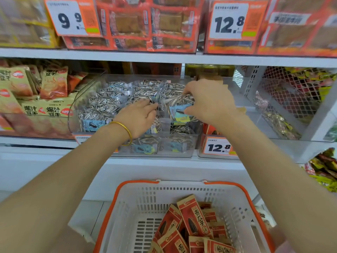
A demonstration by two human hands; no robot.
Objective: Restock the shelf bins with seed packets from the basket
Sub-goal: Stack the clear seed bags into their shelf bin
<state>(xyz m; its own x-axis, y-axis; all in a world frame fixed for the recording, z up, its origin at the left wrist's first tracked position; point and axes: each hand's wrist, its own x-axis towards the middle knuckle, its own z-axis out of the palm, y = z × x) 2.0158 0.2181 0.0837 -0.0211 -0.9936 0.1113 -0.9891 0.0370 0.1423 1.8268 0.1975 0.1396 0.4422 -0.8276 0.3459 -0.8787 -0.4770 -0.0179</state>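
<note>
Seed packets (107,105) of clear film, with striped sunflower seeds showing through, lie heaped in the transparent shelf bin (164,152) on the middle shelf. Both my hands are in among them. My right hand (209,101) has thumb and fingers curled round one blue-labelled packet (179,111) on top of the heap, gripping it by its upper part. My left hand (140,117) lies palm down just beside it, fingers bent into the pile. Whether they pinch a packet or only press, I cannot tell.

Below, the white basket (116,207) with the orange rim holds red packets (193,220) lying loose in its right half, not yet shelved.

I judge the film packets light, soft and slick, so they will slide over each other and the seeds inside will shift. I would take each across its flat width, or by a sealed edge, thumb on one face, and not squeeze hard. The red ones look like stiffer paper. They are probably best gathered a few at a time by their long edges.
</note>
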